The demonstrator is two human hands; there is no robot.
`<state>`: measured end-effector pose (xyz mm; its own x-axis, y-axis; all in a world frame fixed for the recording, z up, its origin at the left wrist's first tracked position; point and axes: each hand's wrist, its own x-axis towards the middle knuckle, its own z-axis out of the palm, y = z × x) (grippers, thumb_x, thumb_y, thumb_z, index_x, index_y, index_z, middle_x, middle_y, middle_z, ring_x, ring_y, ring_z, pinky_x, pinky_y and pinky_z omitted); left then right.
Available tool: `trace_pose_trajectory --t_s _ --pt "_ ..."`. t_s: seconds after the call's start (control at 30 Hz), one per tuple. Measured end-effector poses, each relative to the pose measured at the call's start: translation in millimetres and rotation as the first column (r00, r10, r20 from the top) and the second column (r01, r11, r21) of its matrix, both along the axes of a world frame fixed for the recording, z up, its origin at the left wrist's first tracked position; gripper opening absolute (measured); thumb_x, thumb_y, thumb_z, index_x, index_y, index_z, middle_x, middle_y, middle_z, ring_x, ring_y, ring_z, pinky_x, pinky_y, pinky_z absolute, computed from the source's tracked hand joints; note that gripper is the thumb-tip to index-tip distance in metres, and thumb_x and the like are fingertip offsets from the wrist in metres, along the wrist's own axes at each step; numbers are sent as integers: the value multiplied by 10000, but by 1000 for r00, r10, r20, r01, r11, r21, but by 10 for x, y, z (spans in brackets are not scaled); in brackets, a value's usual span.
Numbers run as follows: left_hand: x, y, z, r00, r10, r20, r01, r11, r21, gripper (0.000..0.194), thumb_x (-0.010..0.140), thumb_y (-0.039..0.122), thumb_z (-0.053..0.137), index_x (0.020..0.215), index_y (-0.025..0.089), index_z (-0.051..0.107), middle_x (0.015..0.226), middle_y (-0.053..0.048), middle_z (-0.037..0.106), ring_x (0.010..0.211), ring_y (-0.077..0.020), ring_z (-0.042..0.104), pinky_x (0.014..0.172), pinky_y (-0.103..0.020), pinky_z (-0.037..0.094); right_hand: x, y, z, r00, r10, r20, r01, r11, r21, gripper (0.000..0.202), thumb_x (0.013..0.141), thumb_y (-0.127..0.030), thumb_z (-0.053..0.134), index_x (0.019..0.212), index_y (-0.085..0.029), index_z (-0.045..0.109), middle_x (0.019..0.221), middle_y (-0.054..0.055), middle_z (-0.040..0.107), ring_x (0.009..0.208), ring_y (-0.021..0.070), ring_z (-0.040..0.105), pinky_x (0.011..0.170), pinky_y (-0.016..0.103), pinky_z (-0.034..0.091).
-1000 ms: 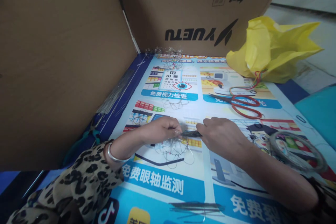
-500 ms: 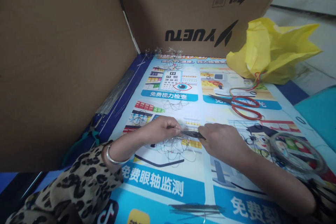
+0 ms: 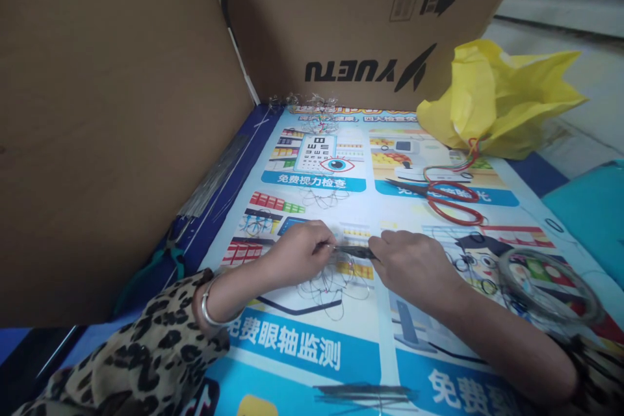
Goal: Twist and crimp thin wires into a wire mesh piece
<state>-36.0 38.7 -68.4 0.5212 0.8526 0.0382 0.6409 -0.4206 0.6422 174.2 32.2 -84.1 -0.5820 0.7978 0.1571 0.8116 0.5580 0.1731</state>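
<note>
In the head view my left hand (image 3: 299,252) pinches the upper end of a tangled looped wire piece (image 3: 325,285), which hangs just below the fingers over the printed sheet. My right hand (image 3: 412,264) is wrapped round dark needle-nose pliers (image 3: 355,251); their handles are hidden in the palm. The jaws point left and their tips meet the wire at my left fingertips. How firmly they grip it is too small to tell. Another thin wire flower shape (image 3: 324,197) lies beyond my hands.
Red-handled scissors (image 3: 453,200) and a yellow bag (image 3: 492,101) lie at the right, with a wire coil (image 3: 550,286) nearer. Teal-handled pliers (image 3: 168,260) and cut wires (image 3: 214,179) are at the left. More wires (image 3: 365,393) lie in front. Cardboard walls (image 3: 121,110) stand behind and left.
The view has shifted slightly. The wire piece hangs a little lower and turned under my left hand. Both hands keep their holds, and the pliers stay at the wire.
</note>
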Motion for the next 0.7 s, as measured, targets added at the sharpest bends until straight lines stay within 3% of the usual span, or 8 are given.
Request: trace_pose_trajectory --t_s 0.3,0.43,0.57,0.7 --pt "49 -25 -10 992 40 -118 -15 979 206 168 771 99 437 746 133 600 776 -53 606 752 -171 554 689 -277 430 39 39 -65 998 65 16 -67 965 252 135 748 -130 505 634 -195 531 573 23 525 545 161 436 533 303 135" --pt "62 -59 2 985 47 -164 -4 966 257 194 793 98 410 741 119 596 785 -72 604 764 -183 552 707 -302 434 43 40 -57 997 73 35 -80 955 287 143 757 -114 495 646 -199 527 581 24 517 555 167 432 541 309 150" --pt "25 -40 -25 992 4 -125 34 954 296 178 794 93 425 771 119 599 805 -74 621 786 -188 556 746 -325 428 21 48 -40 999 37 32 -44 974 221 145 768 -110 482 665 -199 534 607 29 531 578 171 456 542 310 174" --pt "-43 14 -50 1000 -9 29 1 964 266 145 802 96 458 784 138 596 812 -49 630 798 -162 560 752 -300 426 21 62 51 995 -77 -66 78 997 24 89 797 -223 503 727 -194 548 682 36 562 639 177 503 534 289 219"
